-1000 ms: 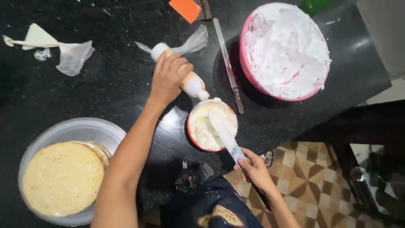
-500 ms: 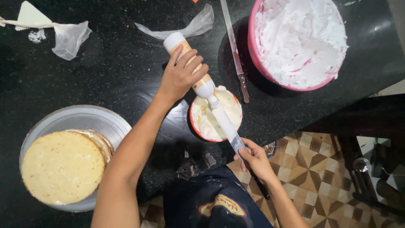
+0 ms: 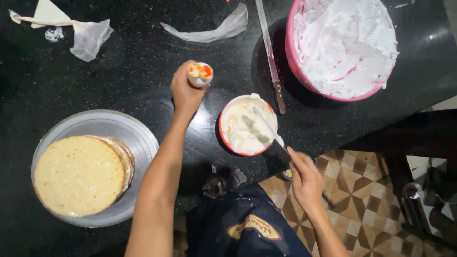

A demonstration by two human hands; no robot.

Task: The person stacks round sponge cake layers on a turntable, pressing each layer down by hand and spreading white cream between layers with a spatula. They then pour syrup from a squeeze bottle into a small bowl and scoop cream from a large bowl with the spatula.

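Note:
My left hand (image 3: pixel 184 91) grips a small white bottle (image 3: pixel 200 74) with an orange and red base, held upright over the black counter, just left of a small red-rimmed bowl of cream (image 3: pixel 247 125). My right hand (image 3: pixel 304 177) holds the handle of a palette knife (image 3: pixel 267 125) whose cream-coated blade lies in that small bowl. A round yellow cake layer (image 3: pixel 78 173) rests on a metal turntable plate (image 3: pixel 138 138) at the lower left.
A large pink bowl of white whipped cream (image 3: pixel 345 45) stands at the upper right. A long knife (image 3: pixel 269 54) lies beside it. Crumpled plastic wrap (image 3: pixel 209 29) and a piping bag (image 3: pixel 71 29) lie at the back. The counter edge meets patterned floor tiles (image 3: pixel 366 200).
My left hand has moved the bottle away from over the small bowl to the left and turned it upright. The palette knife stays in the bowl.

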